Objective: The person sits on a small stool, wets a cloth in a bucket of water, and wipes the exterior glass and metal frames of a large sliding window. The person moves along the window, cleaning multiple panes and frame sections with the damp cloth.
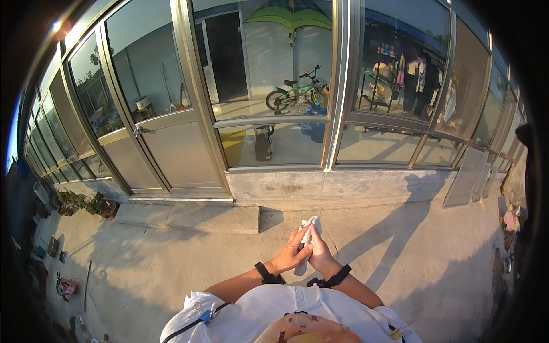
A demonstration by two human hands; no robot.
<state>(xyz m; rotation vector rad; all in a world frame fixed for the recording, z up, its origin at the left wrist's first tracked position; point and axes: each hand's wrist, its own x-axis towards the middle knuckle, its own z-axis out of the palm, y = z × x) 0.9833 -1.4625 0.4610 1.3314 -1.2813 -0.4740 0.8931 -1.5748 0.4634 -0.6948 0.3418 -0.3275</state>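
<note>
A crumpled white cloth (309, 222) is squeezed between my two hands, in front of my chest. My left hand (290, 254) presses on it from the left, its fingers pointing forward. From the other side my right hand (321, 253) closes on the same cloth, with the fingertips of both hands meeting near its top. A lower end of the cloth hangs out beneath the palms. Black bands circle both wrists. Part of the cloth is hidden by my fingers.
Ahead stands a glazed metal-framed wall with a double door (171, 150) and a concrete step (210, 216). Behind the glass are a green bicycle (300, 91) and water bottles (317, 130). Potted plants (96, 205) stand left; mesh screens (467, 180) lean at right.
</note>
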